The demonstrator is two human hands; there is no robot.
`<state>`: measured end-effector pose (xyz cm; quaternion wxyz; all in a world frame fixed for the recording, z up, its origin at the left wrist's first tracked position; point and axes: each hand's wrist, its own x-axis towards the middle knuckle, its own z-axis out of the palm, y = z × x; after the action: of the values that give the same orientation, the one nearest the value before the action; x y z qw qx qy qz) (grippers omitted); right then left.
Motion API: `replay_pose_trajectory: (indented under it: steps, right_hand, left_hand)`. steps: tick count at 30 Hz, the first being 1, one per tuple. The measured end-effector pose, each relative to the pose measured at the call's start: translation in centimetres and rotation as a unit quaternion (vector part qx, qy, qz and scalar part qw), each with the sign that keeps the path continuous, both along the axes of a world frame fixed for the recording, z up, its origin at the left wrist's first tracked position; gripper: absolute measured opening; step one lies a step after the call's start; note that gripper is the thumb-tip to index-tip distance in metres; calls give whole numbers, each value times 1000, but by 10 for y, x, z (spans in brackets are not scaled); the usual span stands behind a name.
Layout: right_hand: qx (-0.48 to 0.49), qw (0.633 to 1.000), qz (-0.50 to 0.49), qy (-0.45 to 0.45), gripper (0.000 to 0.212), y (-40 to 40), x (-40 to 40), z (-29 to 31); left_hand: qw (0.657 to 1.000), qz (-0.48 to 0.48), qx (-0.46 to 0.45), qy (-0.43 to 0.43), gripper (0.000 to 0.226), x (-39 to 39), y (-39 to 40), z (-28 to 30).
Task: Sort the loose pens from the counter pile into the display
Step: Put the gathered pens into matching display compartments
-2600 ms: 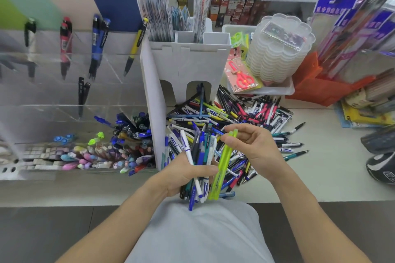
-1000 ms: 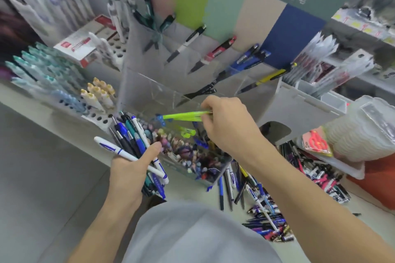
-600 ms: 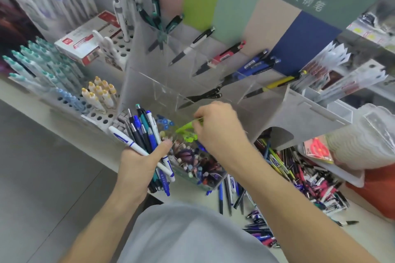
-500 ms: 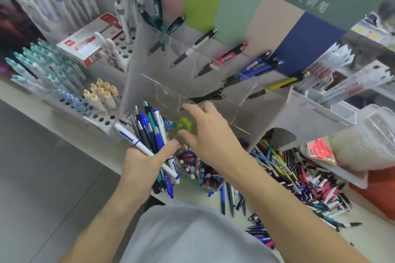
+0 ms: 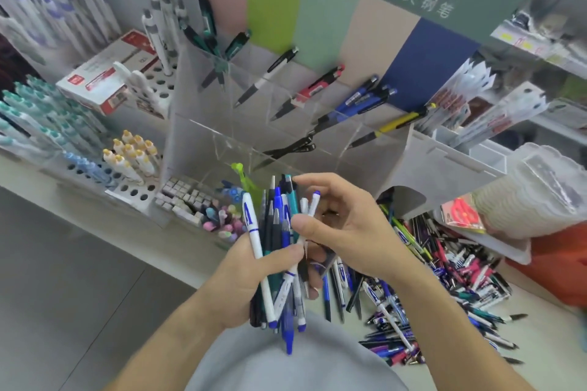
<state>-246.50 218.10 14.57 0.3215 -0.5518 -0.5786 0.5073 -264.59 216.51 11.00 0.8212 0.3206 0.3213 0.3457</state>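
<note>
- Your left hand (image 5: 251, 276) grips a bundle of pens (image 5: 279, 251), thumb across the front. The bundle stands roughly upright, caps up and tips down toward your shirt.
- Your right hand (image 5: 343, 232) sits just right of the bundle. Thumb and forefinger pinch among the upper ends of the pens. Which single pen they have, you cannot tell.
- The clear display (image 5: 286, 136) lies straight ahead and above the bundle, so the next pen likely goes up and forward along its own length. The right hand is the nearer one to lift it out.
- The counter pile (image 5: 444, 289) spreads to the lower right, well apart from both hands.
- A lime-green pen (image 5: 241, 174) shows just behind the bundle tops, apparently inside the display's lower bin.
- The acrylic walls are hard to read, and the bundle's lower ends overlap.
</note>
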Motion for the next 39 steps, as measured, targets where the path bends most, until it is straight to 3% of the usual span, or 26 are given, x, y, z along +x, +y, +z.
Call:
replay_pose_trajectory:
  steps: [5,11,16,18,21,27,29,32,35,39]
  right_hand:
    - [-5,1000,9,-1,50,-2,9,1]
    - [26,999,-36,6,31,0,18,5]
    - [38,964,-206,166,25,6,32,30]
    - [70,948,-251,183,22,6,39,39]
    - [94,953,-251,145,19,0,41,47]
    - [6,991,-129,25,19,-10,29,30]
    - [18,990,-141,-25,14,-11,27,22]
    - [35,980,-195,-8,8,-11,29,22]
    - [85,961,-254,68,9,-5,27,35]
    - [270,905,-319,84,26,19,21,53]
  left_hand:
    - [996,-53,44,51,16,6,-6,-3]
    - [979,-96,91,153,21,6,-7,-4]
    - [972,-135,98,162,20,4,-9,-3]
    - [978,-124,81,149,19,4,-10,-8]
    - [986,-97,54,122,19,7,-9,-11]
    - [995,-65,11,70,27,11,-3,-15]
    - [997,-65,3,41,29,12,-2,-16]
    - [999,-31,-11,40,20,12,-3,-15]
    - [998,-3,-40,41,11,13,-3,-11]
    - [997,33,-52,51,12,13,-1,-5]
